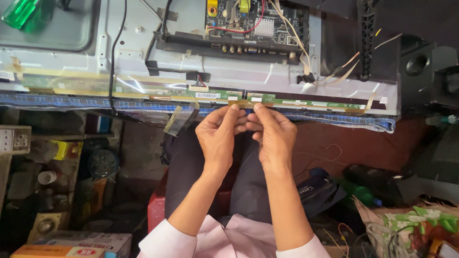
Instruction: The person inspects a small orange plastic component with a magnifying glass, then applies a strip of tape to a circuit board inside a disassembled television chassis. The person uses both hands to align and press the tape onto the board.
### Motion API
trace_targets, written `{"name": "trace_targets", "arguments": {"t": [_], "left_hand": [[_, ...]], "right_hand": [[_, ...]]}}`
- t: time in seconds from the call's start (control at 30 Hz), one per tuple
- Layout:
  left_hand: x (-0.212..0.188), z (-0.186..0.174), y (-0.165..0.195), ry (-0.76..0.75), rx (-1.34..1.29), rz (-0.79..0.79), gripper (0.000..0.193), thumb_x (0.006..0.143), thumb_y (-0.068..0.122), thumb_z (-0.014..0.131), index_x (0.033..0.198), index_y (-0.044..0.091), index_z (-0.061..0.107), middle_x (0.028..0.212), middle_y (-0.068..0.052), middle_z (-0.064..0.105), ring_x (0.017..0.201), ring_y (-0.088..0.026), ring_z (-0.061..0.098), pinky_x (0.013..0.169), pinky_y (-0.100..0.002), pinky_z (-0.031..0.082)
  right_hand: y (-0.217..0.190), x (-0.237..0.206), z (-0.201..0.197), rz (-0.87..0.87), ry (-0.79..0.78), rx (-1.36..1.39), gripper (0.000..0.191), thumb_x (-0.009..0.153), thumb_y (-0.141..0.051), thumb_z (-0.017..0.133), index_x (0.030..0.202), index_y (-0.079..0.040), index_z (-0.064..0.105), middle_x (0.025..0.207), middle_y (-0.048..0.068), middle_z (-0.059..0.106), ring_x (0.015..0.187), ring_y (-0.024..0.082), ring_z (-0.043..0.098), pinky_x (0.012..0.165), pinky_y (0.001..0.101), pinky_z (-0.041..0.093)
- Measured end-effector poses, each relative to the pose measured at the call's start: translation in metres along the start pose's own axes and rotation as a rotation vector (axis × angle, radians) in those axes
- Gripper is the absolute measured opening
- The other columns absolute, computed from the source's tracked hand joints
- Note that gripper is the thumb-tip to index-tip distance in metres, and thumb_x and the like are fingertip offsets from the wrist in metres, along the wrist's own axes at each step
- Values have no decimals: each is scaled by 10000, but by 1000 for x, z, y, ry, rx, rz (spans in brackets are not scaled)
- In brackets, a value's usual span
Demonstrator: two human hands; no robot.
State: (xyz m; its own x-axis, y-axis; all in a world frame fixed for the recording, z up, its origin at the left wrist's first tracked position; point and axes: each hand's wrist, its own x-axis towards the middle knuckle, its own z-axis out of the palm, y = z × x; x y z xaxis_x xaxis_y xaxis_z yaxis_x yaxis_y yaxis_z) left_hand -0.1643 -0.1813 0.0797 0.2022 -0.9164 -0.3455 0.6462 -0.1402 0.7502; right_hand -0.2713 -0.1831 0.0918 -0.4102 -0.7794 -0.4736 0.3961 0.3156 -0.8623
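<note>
1. Cluttered repair-shop surroundings are framing everything: a flat-screen panel is lying back-side up across a tabletop draped with blue checked cloth, its front edge facing the seated person.
2. Along that front edge a narrow green circuit strip is running, and at its middle, where two halves of the strip are meeting, both hands are working.
3. Left hand and right hand are touching each other, thumbs and forefingers pressing against the strip's lower edge. Fingers are curled in a pinch, but whether they are gripping a ribbon, a bit of tape or nothing at all I cannot tell; the spot is too small.
4. Just left of the hands, a clear strip of tape is hanging loose off the edge.
5. Further back, the main circuit board is sitting with red and white wires spilling from it; a green-handled tool is resting far left.
6. My judgement: the person is handling the connection at the strip's centre join. Any following move is calling for a light, even touch, since such joins are bending or tearing easily.
</note>
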Motion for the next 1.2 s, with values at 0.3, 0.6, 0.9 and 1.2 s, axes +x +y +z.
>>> {"name": "trace_targets", "arguments": {"t": [0.3,0.6,0.9,1.2], "left_hand": [[4,0,-3,-13,47,38,174,962,76,713,1027,-85,732,882,-139,766,765,-162,741,693,-268,618],[4,1,-2,-14,79,64,175,966,90,705,1022,-74,730,871,-125,761,785,-154,745,710,-274,625],[7,2,-3,-11,60,53,168,971,83,698,1005,-79,723,869,-127,758,775,-157,740,707,-276,619],[6,5,-1,1,33,49,140,970,70,696,948,-68,709,859,-125,750,777,-152,737,724,-273,620]], "right_hand": [[-1,-4,11,-27,130,-32,207,840,-200,835,895,-14,762,656,34,684,487,107,627,402,205,416],[-8,-12,16,-24,134,-16,230,829,-204,832,918,0,772,512,-11,524,368,79,460,327,228,304],[-8,-9,18,-47,136,-11,223,836,-193,824,890,15,768,493,-9,502,346,83,431,313,242,290],[-10,-9,19,-43,137,-3,200,841,-187,808,848,7,758,497,-9,501,357,92,449,328,248,302]]}}
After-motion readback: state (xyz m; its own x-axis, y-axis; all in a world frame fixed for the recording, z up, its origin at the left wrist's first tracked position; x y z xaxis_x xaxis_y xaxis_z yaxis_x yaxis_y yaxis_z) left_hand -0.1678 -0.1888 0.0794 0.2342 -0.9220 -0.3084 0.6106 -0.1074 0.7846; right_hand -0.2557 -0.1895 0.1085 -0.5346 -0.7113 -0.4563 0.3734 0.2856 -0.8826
